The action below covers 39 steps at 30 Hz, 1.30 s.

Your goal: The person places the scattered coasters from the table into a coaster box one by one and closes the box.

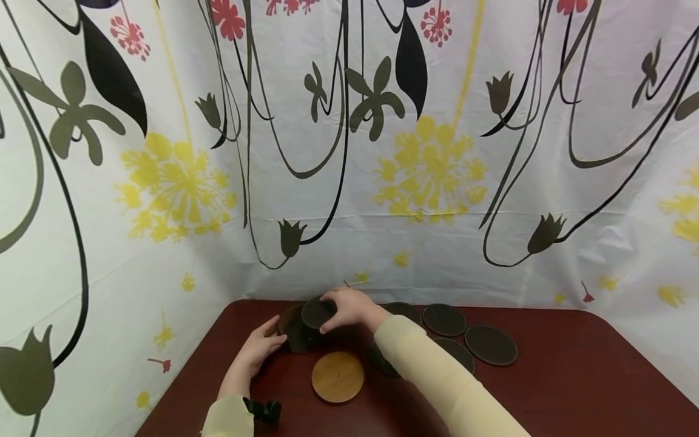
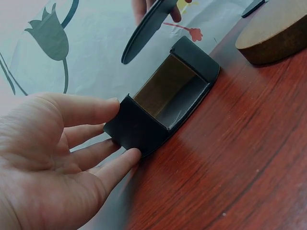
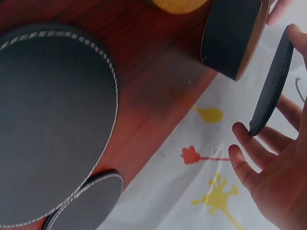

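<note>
A dark round coaster point(image 1: 318, 312) is pinched by its edges in my right hand point(image 1: 352, 308), held above a dark holder point(image 1: 297, 334) at the table's back left. In the right wrist view the coaster point(image 3: 273, 86) is tilted, with thumb and fingers at opposite edges of it. My left hand point(image 1: 261, 349) grips the near end of the holder point(image 2: 139, 129), thumb and fingertips on its outer wall. The holder stands on the table with an opening between its raised ends and a brown inner surface.
A round wooden disc point(image 1: 337, 377) lies on the dark red table point(image 1: 573, 376) in front of the holder. Several dark round coasters point(image 1: 491, 345) lie to the right, some partly behind my right sleeve. A patterned curtain point(image 1: 355, 182) hangs behind the table.
</note>
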### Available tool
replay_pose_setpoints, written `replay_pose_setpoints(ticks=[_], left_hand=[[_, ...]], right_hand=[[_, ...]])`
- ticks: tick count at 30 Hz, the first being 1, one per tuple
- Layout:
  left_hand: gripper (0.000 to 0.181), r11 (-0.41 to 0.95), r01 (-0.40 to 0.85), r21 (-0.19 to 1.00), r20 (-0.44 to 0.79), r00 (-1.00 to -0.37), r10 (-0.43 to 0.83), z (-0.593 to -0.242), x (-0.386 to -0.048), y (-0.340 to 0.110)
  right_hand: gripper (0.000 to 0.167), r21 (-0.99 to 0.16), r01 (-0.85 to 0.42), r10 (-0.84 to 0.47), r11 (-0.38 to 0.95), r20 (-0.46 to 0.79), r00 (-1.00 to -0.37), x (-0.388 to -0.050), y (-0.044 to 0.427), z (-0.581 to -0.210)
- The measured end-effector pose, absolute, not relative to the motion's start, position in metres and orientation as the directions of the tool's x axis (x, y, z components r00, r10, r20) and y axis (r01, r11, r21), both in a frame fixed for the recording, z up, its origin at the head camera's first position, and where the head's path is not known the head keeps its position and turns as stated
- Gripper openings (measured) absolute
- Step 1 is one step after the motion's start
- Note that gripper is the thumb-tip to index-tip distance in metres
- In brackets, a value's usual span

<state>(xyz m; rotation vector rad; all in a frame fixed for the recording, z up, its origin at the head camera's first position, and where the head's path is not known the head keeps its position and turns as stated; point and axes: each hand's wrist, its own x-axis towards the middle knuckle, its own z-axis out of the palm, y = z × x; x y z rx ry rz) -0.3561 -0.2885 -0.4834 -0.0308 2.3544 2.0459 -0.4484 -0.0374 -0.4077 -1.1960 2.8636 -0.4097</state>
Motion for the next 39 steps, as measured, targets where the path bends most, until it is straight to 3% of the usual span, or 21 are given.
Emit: replay_pose_setpoints(ticks=[16,28,39], left_hand=[[0.068,0.143,-0.030,0.989,-0.027,-0.999,-0.022,-0.482,-0.358,-0.290],[0.069,0.118,-0.038,0.992,-0.035,-0.999,-0.028,-0.484,-0.359,-0.285],[0.068,0.118,-0.031,0.993,-0.028,-0.999,-0.023,-0.485,-0.357,-0.287]], right_hand=[[0.072,-0.189,-0.702,-0.700,0.686,0.092,-0.708,-0.446,-0.069,-0.424],[0.074,-0.146,-0.646,-0.642,0.749,0.078,-0.762,-0.435,-0.085,-0.430],[0.076,-0.085,-0.636,-0.630,0.767,0.087,-0.772,-0.432,-0.097,-0.437]])
